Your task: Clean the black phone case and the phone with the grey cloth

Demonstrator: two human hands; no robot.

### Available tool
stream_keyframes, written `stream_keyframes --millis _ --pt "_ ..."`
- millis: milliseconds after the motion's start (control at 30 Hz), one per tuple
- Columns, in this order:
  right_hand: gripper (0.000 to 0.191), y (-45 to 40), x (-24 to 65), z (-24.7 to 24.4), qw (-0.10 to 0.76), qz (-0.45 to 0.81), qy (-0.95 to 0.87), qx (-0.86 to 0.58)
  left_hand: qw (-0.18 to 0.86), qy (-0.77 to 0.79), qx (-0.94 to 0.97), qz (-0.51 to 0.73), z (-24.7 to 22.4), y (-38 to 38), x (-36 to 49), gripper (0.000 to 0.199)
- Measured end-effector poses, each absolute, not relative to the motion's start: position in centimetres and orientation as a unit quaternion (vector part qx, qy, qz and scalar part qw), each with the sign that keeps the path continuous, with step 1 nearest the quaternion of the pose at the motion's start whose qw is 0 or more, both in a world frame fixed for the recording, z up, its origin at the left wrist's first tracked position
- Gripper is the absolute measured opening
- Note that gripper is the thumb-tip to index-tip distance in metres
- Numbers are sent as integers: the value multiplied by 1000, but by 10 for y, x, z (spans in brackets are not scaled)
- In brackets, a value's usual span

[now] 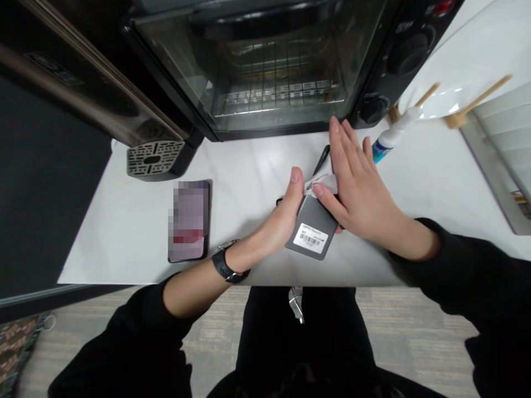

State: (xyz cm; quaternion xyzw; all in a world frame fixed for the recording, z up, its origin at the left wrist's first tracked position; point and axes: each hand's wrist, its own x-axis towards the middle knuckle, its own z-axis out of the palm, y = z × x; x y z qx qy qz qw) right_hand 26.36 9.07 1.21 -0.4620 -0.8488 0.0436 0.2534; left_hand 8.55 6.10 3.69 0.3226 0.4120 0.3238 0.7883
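Note:
A dark grey phone (312, 216) with a white barcode label reading OPPO is held over the counter, near its front edge. My left hand (286, 207) grips it from the left, thumb up along its side and the other fingers mostly hidden beneath; fingertips show at its right side. My right hand (357, 182) lies over its right side, fingers stretched forward. Under the right thumb is a light grey cloth (329, 181) with a zigzag edge, bunched at the phone's far end. A black strap-like piece (322, 158) sticks out beyond the cloth.
Close ahead stands a toaster oven (274, 130). Another phone (188, 221) lies left on the white counter (236, 166), near a drip tray (155, 157). To the right are a white spray bottle (392, 138), a white plate (446, 102) and a wooden stand (456, 119).

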Motion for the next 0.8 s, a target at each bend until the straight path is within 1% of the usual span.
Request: stream_keyframes --millis 33,67,200,267,333,500,567,667,800 --pt "92 89 262 12 252 42 -855 -451 795 398 339 306 33 61 85 93" --pt "92 87 260 12 252 36 -863 -436 791 387 362 307 29 61 84 93" --pt "89 73 249 14 230 1 -909 -347 674 412 452 415 20 63 85 71" --pt "87 68 246 15 213 -8 -929 -303 645 435 444 444 21 63 86 67" --pt "87 66 245 16 202 -10 -938 -281 656 435 406 464 26 63 88 67" --pt "82 69 250 16 191 18 -929 -318 693 426 315 488 38 65 91 76" --pt "85 73 253 14 199 38 -916 -346 701 430 297 485 39 66 90 76" --pt "93 80 258 10 221 62 -888 -397 711 438 285 472 41 66 89 70" --pt "93 88 264 5 241 71 -864 -437 713 443 300 454 43 65 88 57"
